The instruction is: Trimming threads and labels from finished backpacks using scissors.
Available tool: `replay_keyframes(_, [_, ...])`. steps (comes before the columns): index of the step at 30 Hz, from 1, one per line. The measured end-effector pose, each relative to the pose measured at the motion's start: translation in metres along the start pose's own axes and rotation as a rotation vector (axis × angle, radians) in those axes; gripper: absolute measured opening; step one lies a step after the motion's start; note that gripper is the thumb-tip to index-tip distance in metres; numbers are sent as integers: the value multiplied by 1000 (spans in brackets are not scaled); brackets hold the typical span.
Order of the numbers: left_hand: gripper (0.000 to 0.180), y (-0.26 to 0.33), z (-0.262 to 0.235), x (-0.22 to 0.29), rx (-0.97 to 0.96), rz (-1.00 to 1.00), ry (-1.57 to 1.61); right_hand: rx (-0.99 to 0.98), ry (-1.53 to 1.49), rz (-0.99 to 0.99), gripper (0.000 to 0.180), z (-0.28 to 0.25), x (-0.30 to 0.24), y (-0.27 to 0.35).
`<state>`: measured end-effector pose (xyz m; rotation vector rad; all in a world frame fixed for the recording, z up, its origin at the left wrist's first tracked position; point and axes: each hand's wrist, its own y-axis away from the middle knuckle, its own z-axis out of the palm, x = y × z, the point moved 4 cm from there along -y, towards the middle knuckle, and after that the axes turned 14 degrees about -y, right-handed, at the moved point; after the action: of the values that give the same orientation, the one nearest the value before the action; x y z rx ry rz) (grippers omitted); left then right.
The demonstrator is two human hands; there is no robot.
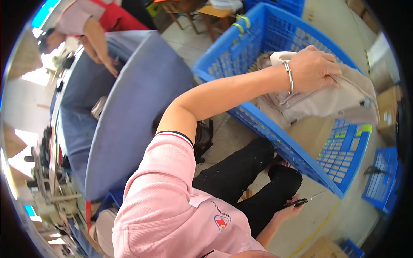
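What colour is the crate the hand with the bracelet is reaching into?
Blue: a blue plastic lattice crate, seen clearly in the head view, with the left hand gripping beige cloth over it.

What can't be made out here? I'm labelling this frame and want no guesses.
Head view:
- Left hand: fingertips buried in the beige fabric garment.
- Blue plastic lattice crate: floor hidden by the garment.
- Right hand: thin dark-handled tool, too small to identify.

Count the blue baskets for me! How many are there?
3 for sure: the big blue basket holding beige cloth, a small one on the floor at right, another's corner at bottom. More may be hidden.
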<state>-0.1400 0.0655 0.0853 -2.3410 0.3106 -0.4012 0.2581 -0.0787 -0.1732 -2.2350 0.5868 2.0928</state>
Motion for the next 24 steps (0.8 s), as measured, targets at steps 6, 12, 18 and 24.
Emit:
replay_keyframes(6, [17, 17, -176, 77, 302, 210, -138, -168, -304, -289, 32, 12, -73, 11])
replay_keyframes(12, [17, 45, -209, 105, -122, 183, 225, -544, -431, -415, 38, 25, -113, 32])
replay_keyframes(18, [26, 119, -100, 20, -216, -210, 432, -548, -204, -123, 31, 44, -71, 92])
replay_keyframes(24, [36, 101, -105, 13, -326, -195, 118, -522, -260, -249, 36, 52, -103, 113])
